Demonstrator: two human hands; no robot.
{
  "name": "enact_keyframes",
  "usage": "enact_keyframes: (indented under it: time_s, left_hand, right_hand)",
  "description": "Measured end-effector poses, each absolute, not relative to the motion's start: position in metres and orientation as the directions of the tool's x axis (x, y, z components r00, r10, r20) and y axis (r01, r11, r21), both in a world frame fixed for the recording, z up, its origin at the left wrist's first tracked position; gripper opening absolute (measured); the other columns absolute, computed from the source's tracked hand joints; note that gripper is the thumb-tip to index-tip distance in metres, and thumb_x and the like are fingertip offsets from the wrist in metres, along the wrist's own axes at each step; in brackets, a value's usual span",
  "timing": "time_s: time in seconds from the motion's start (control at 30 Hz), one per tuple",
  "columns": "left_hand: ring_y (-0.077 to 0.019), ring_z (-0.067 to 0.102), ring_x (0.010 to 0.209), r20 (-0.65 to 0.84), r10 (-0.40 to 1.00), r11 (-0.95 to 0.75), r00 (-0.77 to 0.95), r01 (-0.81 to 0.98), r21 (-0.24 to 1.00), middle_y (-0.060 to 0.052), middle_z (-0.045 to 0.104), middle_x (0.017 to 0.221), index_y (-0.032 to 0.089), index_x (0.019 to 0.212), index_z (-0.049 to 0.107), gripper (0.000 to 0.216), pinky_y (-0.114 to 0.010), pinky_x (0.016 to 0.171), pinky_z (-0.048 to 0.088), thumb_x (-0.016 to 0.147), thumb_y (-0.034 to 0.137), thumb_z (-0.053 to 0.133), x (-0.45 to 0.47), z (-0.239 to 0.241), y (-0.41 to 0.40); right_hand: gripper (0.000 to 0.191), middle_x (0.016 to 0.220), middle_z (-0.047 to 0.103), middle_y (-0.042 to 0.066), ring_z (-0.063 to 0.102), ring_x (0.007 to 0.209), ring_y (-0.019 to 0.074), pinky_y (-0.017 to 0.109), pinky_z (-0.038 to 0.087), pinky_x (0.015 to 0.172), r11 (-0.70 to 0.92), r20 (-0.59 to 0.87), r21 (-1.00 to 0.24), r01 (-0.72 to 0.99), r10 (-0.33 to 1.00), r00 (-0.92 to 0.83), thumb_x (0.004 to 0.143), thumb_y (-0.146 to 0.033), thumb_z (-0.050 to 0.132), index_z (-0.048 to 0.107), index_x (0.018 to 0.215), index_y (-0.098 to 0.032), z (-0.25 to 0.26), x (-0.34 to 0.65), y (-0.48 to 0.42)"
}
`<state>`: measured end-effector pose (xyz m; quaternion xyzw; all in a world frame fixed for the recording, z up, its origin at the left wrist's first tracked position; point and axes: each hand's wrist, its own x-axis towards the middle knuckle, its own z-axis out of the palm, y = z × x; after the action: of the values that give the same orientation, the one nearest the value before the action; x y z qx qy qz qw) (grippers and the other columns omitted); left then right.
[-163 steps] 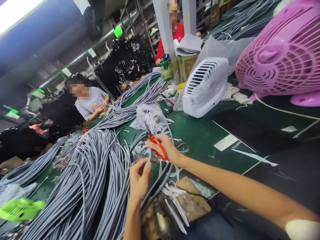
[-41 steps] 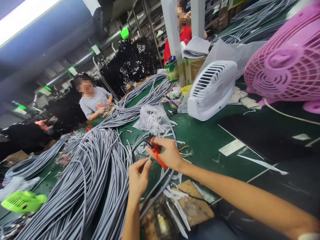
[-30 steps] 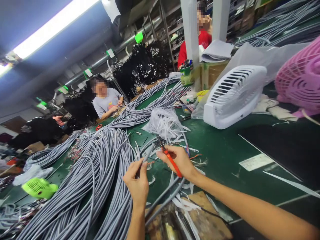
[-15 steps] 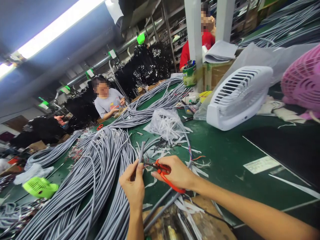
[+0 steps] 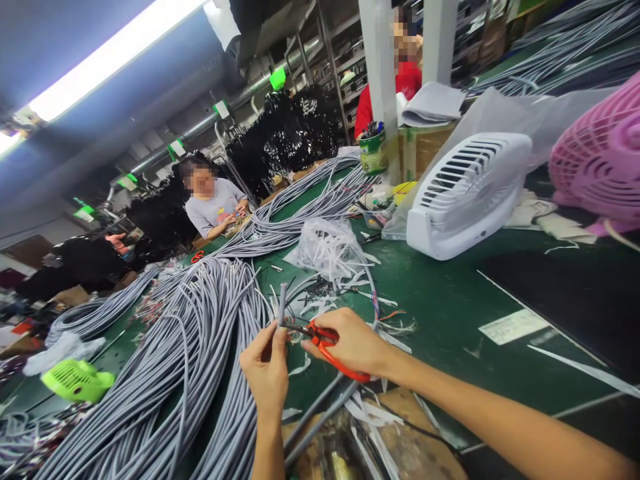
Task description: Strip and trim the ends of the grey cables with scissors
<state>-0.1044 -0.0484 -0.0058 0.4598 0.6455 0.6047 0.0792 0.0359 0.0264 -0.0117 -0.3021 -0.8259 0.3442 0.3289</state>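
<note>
Between thumb and fingers, my left hand (image 5: 267,367) grips a grey cable (image 5: 283,303) near its end, which points upward. My right hand (image 5: 350,343) is closed around red-handled scissors (image 5: 345,365). Their dark blades reach left and meet the cable just above my left thumb; whether they cut into it I cannot tell. Long bundles of grey cable (image 5: 200,320) lie to the left of my hands. Behind the scissors are a clear plastic bag (image 5: 327,247) of white strips and loose white scraps (image 5: 325,305).
On the green table (image 5: 430,300) stand a white fan (image 5: 467,197), a pink fan (image 5: 600,147) and a green fan (image 5: 77,380). A dark sheet (image 5: 565,300) lies at the right. A co-worker in grey (image 5: 213,203) sits across the table; another person in red (image 5: 409,79) is farther back.
The view has shifted slightly. Both hands keep their hold on the cable and the scissors, and the blades stay at the cable; the cable end stands a little more upright.
</note>
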Motion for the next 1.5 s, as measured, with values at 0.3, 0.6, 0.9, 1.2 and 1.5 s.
enact_keyframes:
  time_s: [0.3,0.6,0.9,1.2,1.5]
  left_hand:
    - [-0.0165,0.061,0.051,0.482,0.676,-0.124,-0.558,0.558,0.820,-0.005,0.068,0.059,0.013,0.074,0.074,0.029,-0.026,0.051,0.050,0.068,0.040,0.065,-0.102,0.000,-0.049]
    - [-0.0218,0.067,0.065,0.512,0.643,-0.119,-0.569,0.587,0.801,-0.009,0.072,0.071,0.013,0.077,0.073,0.027,-0.029,0.060,0.054,0.069,0.038,0.064,-0.100,-0.002,-0.049]
    - [-0.0196,0.066,0.058,0.595,0.621,-0.159,-0.509,0.662,0.732,-0.007,0.072,0.066,0.014,0.071,0.073,0.022,-0.025,0.054,0.053,0.071,0.034,0.064,-0.097,0.004,-0.051]
    - [-0.0200,0.066,0.056,0.596,0.602,-0.159,-0.532,0.652,0.742,-0.007,0.071,0.064,0.013,0.070,0.073,0.022,-0.026,0.052,0.054,0.069,0.034,0.065,-0.094,0.006,-0.053]
    - [-0.0205,0.065,0.058,0.547,0.620,-0.136,-0.562,0.610,0.781,-0.006,0.070,0.062,0.012,0.070,0.073,0.024,-0.027,0.054,0.052,0.068,0.035,0.064,-0.095,0.006,-0.053]
  right_hand:
    - [0.028,0.046,0.046,-0.003,0.030,0.044,0.0067,0.020,0.023,0.046,0.610,0.373,-0.741,0.281,0.722,-0.582,0.070,-0.026,0.059,0.049,0.047,-0.015,-0.012,0.037,0.022]
    - [0.025,0.049,0.050,-0.002,0.031,0.045,0.0074,0.021,0.024,0.046,0.658,0.441,-0.692,0.298,0.712,-0.547,0.072,-0.021,0.059,0.051,0.048,-0.016,-0.012,0.037,0.021]
    - [0.022,0.049,0.051,-0.002,0.034,0.044,0.0070,0.020,0.024,0.046,0.656,0.435,-0.702,0.277,0.703,-0.563,0.069,-0.016,0.061,0.051,0.049,-0.015,-0.011,0.038,0.019]
    - [0.030,0.044,0.041,-0.005,0.028,0.043,0.0060,0.020,0.021,0.044,0.641,0.437,-0.727,0.245,0.708,-0.555,0.067,-0.019,0.061,0.044,0.044,-0.015,-0.012,0.037,0.018]
    - [0.028,0.041,0.034,-0.007,0.024,0.043,0.0056,0.020,0.021,0.043,0.609,0.418,-0.768,0.200,0.713,-0.563,0.064,-0.013,0.058,0.042,0.041,-0.015,-0.013,0.037,0.015]
